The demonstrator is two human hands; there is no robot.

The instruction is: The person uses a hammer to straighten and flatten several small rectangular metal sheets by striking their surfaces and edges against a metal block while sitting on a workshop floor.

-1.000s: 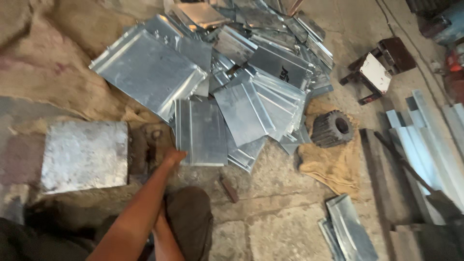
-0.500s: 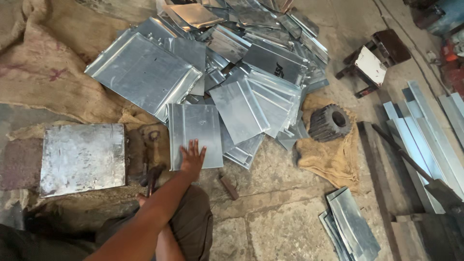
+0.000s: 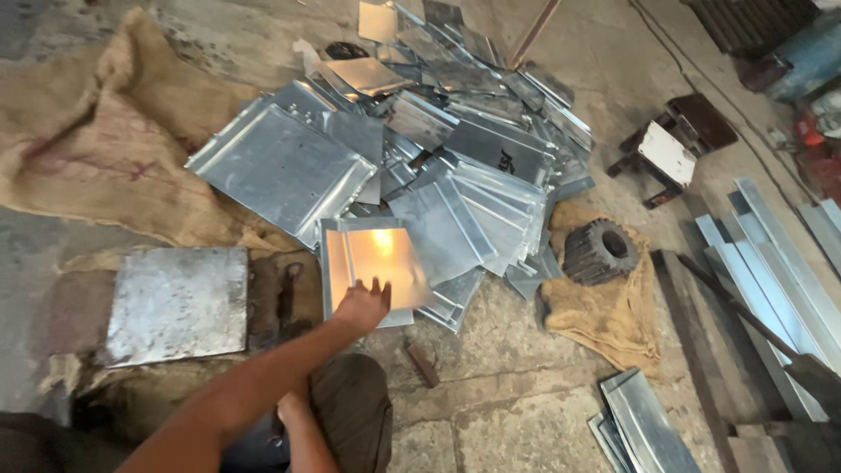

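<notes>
Glossy galvanised metal sheet (image 3: 372,267), dull scuffed steel plate (image 3: 178,302), coarse burlap sack (image 3: 114,140)

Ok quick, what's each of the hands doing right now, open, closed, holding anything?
Left hand: open, fingers spread, resting on the near edge of a shiny metal sheet on the floor.
Right hand: not in view.
</notes>
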